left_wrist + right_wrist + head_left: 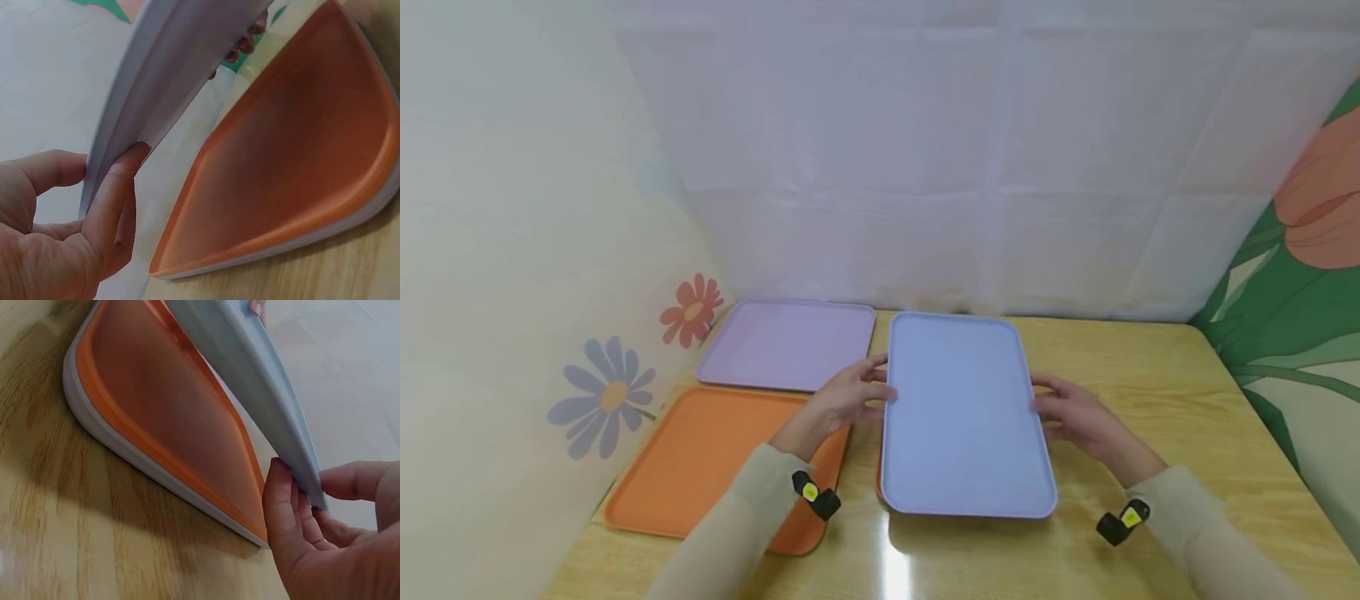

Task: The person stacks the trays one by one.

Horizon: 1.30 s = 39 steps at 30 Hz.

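Observation:
A light blue tray [966, 417] is held up off the table between both hands, its long sides running away from the person. My left hand [850, 393] grips its left edge, thumb on the upper side and fingers beneath, as the left wrist view shows. On the opposite edge my right hand [1078, 417] pinches the rim in the same way. Directly under the raised tray lies an orange tray [281, 162], stacked on a pale tray [144, 465] whose rim shows below it. From the head view, the blue tray hides nearly all of that stack.
Left of the stack, another orange tray [700, 458] lies on the wooden table [1150, 367], under the left forearm. Behind it is a lilac tray [790, 343]. A white cloth [925, 167] hangs along the back edge, and flowered panels stand at both sides.

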Tool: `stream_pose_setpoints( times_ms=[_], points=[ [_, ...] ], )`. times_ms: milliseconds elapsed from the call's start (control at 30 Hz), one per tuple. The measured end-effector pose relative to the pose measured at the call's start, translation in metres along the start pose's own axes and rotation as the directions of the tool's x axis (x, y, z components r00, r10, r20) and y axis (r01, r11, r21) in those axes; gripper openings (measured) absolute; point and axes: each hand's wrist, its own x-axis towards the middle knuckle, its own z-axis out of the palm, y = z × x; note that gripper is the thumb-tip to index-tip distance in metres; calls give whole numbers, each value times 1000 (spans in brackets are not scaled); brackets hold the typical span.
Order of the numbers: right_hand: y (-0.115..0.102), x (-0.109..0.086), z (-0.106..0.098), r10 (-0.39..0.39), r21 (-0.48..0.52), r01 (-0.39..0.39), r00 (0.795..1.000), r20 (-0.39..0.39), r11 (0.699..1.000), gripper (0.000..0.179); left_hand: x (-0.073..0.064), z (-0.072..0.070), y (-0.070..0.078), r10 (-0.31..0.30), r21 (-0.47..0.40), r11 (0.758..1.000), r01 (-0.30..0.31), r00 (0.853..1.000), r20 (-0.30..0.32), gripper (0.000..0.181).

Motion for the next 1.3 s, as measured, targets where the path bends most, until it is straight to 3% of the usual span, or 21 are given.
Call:
stream_pose_setpoints(
  times_ms=[200,433,900,1300],
  points=[
    [3,4,4,8,17,-8,1000,-24,1000,67,2,-3,1,-2,41,999,3,999,-33,78],
    [3,8,5,7,23,-6,999,-48,1000,69,6,-11,-3,5,95,995,-5,1000,8,84],
    [9,19,14,14,10,-13,997,-76,1000,66,22,-19,-10,-91,160,982,97,995,-46,84],
    [13,28,16,13,-33,-17,994,-105,999,65,35,-18,-14,-106,240,963,121,992,-73,84]
  ],
)
